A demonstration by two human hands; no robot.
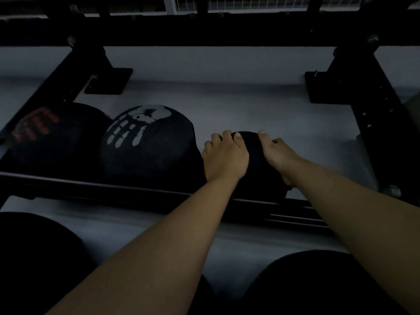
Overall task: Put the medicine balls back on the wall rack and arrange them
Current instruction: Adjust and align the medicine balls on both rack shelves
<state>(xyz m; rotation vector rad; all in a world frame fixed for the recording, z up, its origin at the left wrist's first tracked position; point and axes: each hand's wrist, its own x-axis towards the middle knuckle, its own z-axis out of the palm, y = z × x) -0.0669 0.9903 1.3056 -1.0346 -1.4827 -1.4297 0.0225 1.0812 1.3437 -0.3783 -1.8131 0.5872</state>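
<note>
A plain black medicine ball (256, 164) rests on the low rail of the black rack (113, 189), and both my hands are on it. My left hand (223, 155) lies over its top left side, fingers curled around it. My right hand (278, 153) grips its right side. Touching it on the left sits a black ball with a white print (147, 142). Further left is a black ball with a red print (54, 133). All three stand in one row on the rail.
Black rack uprights with bolted feet stand at the back left (109, 80) and the right (363, 92). The floor (238, 105) is pale grey. Dark rounded shapes sit at the bottom left (34, 258) and bottom right (318, 280). The scene is dim.
</note>
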